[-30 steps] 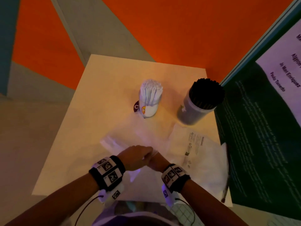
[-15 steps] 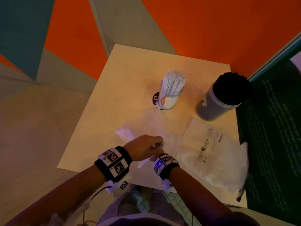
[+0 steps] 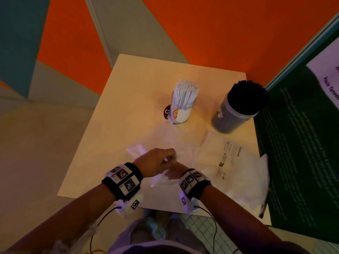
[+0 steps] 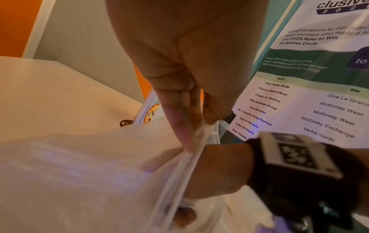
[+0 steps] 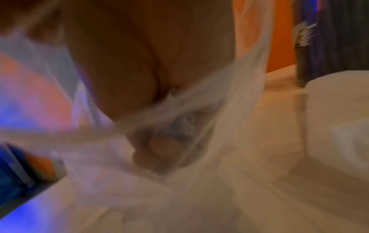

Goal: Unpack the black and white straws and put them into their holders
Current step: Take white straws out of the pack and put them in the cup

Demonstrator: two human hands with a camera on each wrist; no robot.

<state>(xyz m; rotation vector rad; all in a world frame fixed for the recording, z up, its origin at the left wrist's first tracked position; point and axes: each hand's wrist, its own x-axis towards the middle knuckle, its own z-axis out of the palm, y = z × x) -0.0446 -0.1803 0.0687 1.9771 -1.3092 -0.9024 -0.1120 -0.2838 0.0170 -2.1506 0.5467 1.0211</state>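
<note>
White straws (image 3: 185, 94) stand packed in a clear holder (image 3: 180, 114) at the table's middle. To its right, black straws (image 3: 246, 96) fill a grey holder (image 3: 229, 120). A clear plastic bag (image 3: 165, 142) lies on the table near me. My left hand (image 3: 169, 158) pinches the bag's rim (image 4: 191, 157) between thumb and fingers. Just below it, my right hand (image 3: 171, 174) grips the same rim, and its fingers (image 5: 159, 149) show blurred through the plastic. No straws show in the bag.
A second flat plastic bag (image 3: 233, 162) with printed warning text lies at the right. A dark green poster board (image 3: 300, 143) stands against the table's right edge. The beige table (image 3: 132, 99) has orange and grey walls behind it.
Both hands have stayed together on the bag near the front edge. The right wrist has drawn slightly right, and the rim now stretches between the hands. The head view has shifted.
</note>
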